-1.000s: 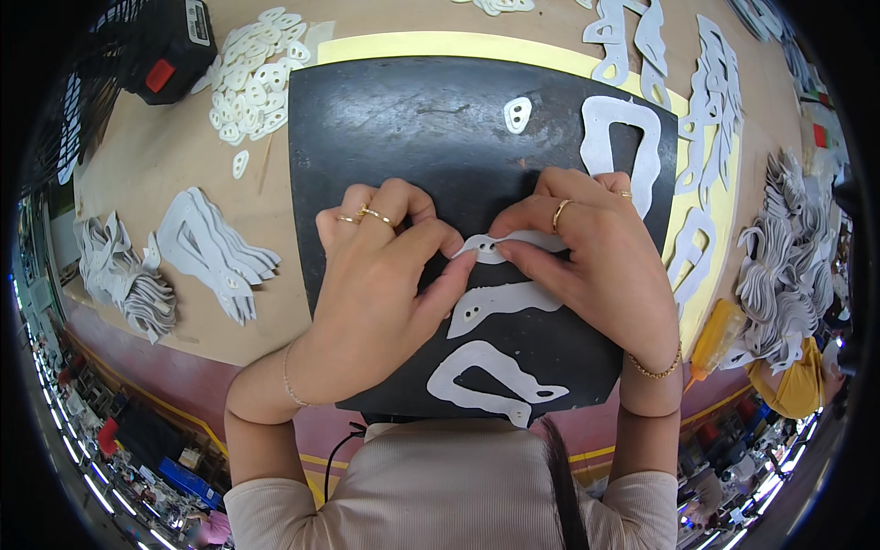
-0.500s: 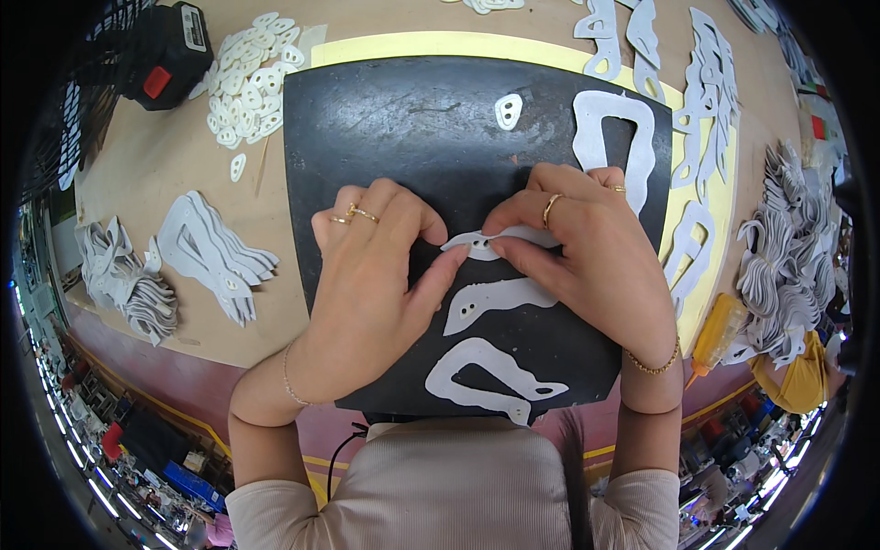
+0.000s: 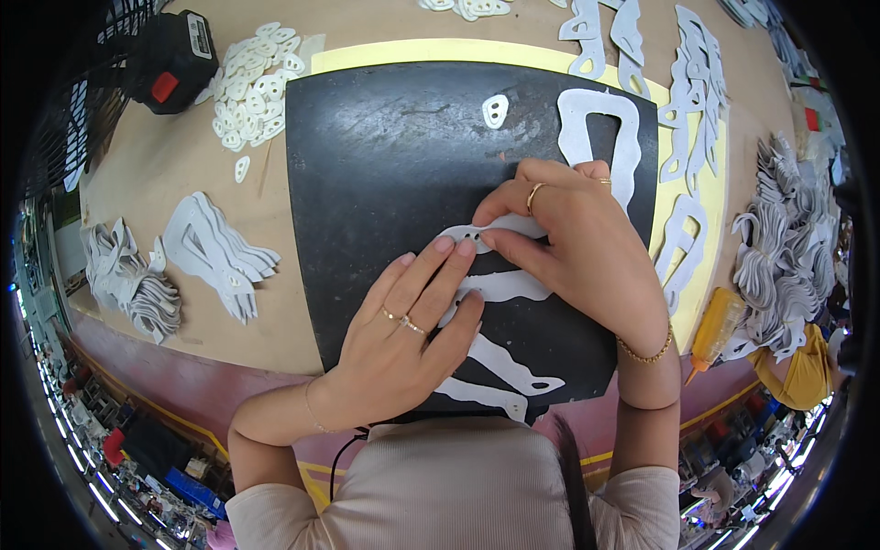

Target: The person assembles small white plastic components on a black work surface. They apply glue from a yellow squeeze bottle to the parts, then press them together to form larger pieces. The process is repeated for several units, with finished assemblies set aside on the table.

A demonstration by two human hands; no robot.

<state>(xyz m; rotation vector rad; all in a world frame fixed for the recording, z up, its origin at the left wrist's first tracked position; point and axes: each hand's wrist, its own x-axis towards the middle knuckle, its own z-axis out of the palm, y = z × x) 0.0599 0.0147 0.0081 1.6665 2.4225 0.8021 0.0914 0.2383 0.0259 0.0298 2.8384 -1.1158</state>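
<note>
On a black mat (image 3: 385, 165), my right hand (image 3: 587, 234) pinches a pale grey cut piece (image 3: 513, 225) between thumb and fingers. My left hand (image 3: 394, 335) lies with fingers stretched out, its fingertips pressing the left end of that piece beside two small dark holes. Below it is a second grey piece (image 3: 509, 287), its left end partly under my left fingers. Nearest me lies a third grey piece (image 3: 518, 371), partly hidden by my left hand. Farther off are a small white oval tab (image 3: 495, 111) with holes and a frame-shaped grey piece (image 3: 574, 128), partly behind my right hand.
A pile of white tabs (image 3: 252, 96) and a black device (image 3: 174, 64) with a red button are at far left. Grey stacks (image 3: 215, 243) lie left, bundles (image 3: 779, 238) right. A yellow-orange bottle (image 3: 718, 328) lies near a yellow sheet (image 3: 706, 257).
My left hand has opened from its pinch and come nearer, now flat over the left ends of the grey pieces. My right hand keeps its pinch. The view has shifted slightly.
</note>
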